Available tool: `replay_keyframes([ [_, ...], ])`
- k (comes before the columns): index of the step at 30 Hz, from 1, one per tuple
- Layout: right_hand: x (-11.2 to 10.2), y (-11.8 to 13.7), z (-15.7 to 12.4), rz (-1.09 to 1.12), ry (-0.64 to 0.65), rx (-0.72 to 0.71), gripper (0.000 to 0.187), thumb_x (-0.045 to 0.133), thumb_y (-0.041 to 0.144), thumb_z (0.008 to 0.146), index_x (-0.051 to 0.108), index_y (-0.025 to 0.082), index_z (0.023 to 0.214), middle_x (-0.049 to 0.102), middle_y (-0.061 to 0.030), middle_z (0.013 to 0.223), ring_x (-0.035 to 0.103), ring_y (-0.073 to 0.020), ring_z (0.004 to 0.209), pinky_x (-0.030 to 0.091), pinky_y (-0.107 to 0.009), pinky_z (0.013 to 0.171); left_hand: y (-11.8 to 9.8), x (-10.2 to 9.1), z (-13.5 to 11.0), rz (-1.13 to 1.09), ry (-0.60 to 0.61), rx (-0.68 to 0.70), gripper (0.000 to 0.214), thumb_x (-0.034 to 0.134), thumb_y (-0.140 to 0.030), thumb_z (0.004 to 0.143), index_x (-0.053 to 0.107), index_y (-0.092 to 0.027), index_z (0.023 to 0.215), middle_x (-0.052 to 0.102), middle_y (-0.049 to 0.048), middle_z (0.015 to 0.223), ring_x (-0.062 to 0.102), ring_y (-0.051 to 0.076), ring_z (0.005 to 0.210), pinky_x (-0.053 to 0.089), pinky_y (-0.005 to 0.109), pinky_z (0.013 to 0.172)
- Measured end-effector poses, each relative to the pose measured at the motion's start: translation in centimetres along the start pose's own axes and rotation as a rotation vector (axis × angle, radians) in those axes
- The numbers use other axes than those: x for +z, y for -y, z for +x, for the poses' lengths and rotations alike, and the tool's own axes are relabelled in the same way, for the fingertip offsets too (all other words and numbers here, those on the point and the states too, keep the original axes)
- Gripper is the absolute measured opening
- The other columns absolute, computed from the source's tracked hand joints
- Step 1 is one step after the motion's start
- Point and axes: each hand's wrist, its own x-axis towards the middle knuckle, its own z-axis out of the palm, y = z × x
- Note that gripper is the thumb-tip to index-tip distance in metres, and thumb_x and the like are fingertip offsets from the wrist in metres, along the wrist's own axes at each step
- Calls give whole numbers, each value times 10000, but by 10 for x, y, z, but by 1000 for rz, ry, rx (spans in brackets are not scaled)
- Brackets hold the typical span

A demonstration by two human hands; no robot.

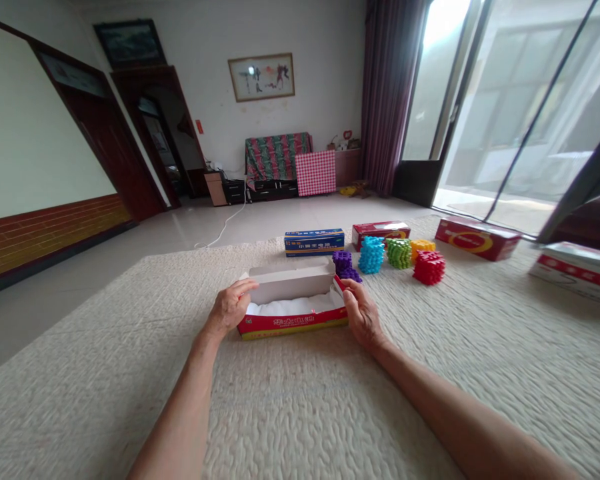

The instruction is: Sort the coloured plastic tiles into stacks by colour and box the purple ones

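A long red and yellow cardboard box point(294, 324) lies on the quilted cover, its lid raised at the back. White padding or cloth point(290, 305) fills its inside. My left hand point(231, 307) grips the box's left end, fingers bent over the edge. At the opposite end, my right hand point(363, 312) is closed on the side wall and its flap, thumb towards the inside. Just behind the right end stand purple bumpy plastic pieces point(345, 265), stacked together. Light blue point(371, 255), green point(399, 253), orange point(422, 252) and red stacks point(429, 267) stand further right.
Behind the open box is a blue battery box point(314, 243). Red boxes point(381, 231) point(477, 239) stand to its right, and a white and red box point(577, 273) lies at the far right. The quilted cover point(130, 347) ends before the tiled floor point(185, 230).
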Motion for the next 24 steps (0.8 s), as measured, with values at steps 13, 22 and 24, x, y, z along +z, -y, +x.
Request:
replay_keyframes([
  [13,-4,-7,-3,-17,25,-5,346,395,429,912,569,211,1117,631,-52,1011,590,-209,912,483,-330,785,-7,2,-1,-6,-15,4,381,387,-182,774,711,-171,975,658,67,1187,582,194,1146,421,339,1046],
  [22,-6,-8,-4,25,61,56,389,364,439,932,558,206,1175,626,-64,1117,576,-220,1024,443,-353,910,-5,6,-6,-91,-56,28,352,401,-187,793,699,-170,981,659,77,1181,591,186,1131,437,346,1029],
  [24,-5,-5,-4,34,64,80,399,361,445,931,553,202,1182,624,-70,1133,576,-223,1030,444,-357,911,-5,6,-6,-111,-68,41,348,408,-186,789,700,-164,976,663,83,1170,595,192,1125,450,352,1015],
])
